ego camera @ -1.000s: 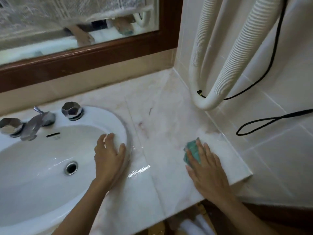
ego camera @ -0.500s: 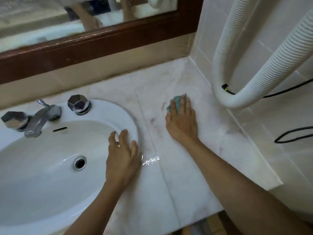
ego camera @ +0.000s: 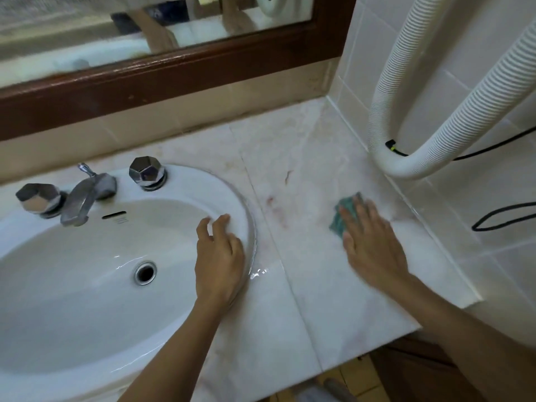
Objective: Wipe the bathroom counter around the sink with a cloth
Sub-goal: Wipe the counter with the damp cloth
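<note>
On the counter right of the sink, the right hand presses the green cloth with flat, straight fingers; the left hand rests loose on the sink rim. Not gripped, the green cloth may slip out.

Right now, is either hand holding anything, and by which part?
Nothing is gripped. The right hand presses straight fingers on the green cloth, covering its right side, flat on the marble counter. The left hand rests on the sink rim.
</note>
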Available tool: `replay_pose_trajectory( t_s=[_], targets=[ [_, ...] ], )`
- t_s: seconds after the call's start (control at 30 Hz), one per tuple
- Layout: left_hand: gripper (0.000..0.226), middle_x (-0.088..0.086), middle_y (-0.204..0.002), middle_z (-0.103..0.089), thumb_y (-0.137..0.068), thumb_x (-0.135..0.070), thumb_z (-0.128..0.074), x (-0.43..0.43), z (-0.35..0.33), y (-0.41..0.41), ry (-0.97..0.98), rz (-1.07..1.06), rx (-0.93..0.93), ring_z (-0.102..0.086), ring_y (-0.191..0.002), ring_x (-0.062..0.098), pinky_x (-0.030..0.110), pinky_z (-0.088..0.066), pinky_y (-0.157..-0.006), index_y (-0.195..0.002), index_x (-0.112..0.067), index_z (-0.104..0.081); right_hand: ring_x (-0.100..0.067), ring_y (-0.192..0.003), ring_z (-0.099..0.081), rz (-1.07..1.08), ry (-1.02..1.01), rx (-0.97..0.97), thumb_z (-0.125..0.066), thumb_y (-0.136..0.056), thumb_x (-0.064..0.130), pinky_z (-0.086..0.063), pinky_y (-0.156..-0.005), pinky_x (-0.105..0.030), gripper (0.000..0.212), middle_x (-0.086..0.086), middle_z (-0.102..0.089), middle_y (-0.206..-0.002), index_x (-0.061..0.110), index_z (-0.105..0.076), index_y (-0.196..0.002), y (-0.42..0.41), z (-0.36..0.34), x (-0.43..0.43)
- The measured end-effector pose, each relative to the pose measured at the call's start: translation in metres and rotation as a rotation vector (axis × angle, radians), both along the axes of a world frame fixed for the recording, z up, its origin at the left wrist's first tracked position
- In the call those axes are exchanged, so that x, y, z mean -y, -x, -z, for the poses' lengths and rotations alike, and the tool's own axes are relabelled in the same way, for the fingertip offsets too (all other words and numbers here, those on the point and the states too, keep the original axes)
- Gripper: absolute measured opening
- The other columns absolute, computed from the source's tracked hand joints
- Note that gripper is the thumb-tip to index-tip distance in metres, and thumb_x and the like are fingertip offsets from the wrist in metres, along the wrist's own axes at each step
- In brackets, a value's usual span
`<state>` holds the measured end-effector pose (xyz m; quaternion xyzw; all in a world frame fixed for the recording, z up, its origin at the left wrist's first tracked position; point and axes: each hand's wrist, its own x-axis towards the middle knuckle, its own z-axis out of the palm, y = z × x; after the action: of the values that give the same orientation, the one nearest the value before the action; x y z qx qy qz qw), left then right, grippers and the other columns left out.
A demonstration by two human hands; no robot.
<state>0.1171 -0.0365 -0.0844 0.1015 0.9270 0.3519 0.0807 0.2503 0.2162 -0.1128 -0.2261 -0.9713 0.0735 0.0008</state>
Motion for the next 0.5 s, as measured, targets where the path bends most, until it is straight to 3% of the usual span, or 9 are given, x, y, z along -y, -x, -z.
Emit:
replay_pose_trajectory(
  t_s=[0.07,0.13,0.33,0.43,0.5],
  targets=[
    [0.037,-0.004,-0.151,-0.022,-0.098,-0.026,-0.035,0.0,0.001,0.0,0.003,0.001,-0.008,-0.051,-0.109,0.02,0.03,-0.036,-0.078,-0.133,-0.035,-0.041,-0.034,-0.145,-0.015,0.187,0.036,0.009,-0.014,-0.089,0.037,-0.033,-0.107,-0.049,0.066,-0.016,-0.017,-0.159,0.016,-0.027,-0.15,0.047,-0.001,0.003],
    [0.037,-0.004,-0.151,-0.022,-0.097,-0.027,-0.034,0.0,0.002,0.001,0.003,-0.001,-0.016,-0.051,-0.111,0.022,0.031,-0.036,-0.079,-0.133,-0.035,-0.041,-0.035,-0.146,-0.014,0.213,0.079,-0.015,-0.015,-0.086,0.037,-0.031,-0.109,-0.048,0.069,-0.019,-0.013,-0.159,0.013,-0.027,-0.15,0.081,0.001,0.035],
    [0.04,-0.005,-0.15,-0.023,-0.095,-0.028,-0.034,0.002,-0.001,-0.001,0.005,-0.003,-0.005,-0.05,-0.114,0.022,0.033,-0.037,-0.083,-0.133,-0.035,-0.04,-0.022,-0.148,-0.009,-0.065,0.205,-0.125,-0.028,-0.093,0.035,-0.019,-0.116,-0.036,0.07,-0.01,-0.007,-0.161,0.007,-0.003,-0.153,0.029,-0.002,0.181],
    [0.039,-0.002,-0.152,-0.023,-0.096,-0.027,-0.036,0.004,-0.002,0.0,0.004,0.005,0.01,-0.051,-0.105,0.02,0.03,-0.034,-0.082,-0.134,-0.033,-0.041,-0.019,-0.147,-0.016,-0.309,0.125,-0.071,-0.041,-0.09,0.029,-0.024,-0.115,-0.037,0.069,-0.004,-0.017,-0.16,0.01,-0.017,-0.152,-0.027,-0.001,0.159],
    [0.039,-0.003,-0.152,-0.023,-0.095,-0.027,-0.037,0.004,-0.003,0.0,0.004,-0.007,0.028,-0.049,-0.095,0.016,0.03,-0.034,-0.081,-0.134,-0.033,-0.043,-0.02,-0.146,-0.02,-0.318,0.046,-0.02,-0.042,-0.088,0.027,-0.028,-0.11,-0.039,0.067,-0.001,-0.022,-0.159,0.013,-0.024,-0.151,-0.055,0.001,0.11]
  ],
)
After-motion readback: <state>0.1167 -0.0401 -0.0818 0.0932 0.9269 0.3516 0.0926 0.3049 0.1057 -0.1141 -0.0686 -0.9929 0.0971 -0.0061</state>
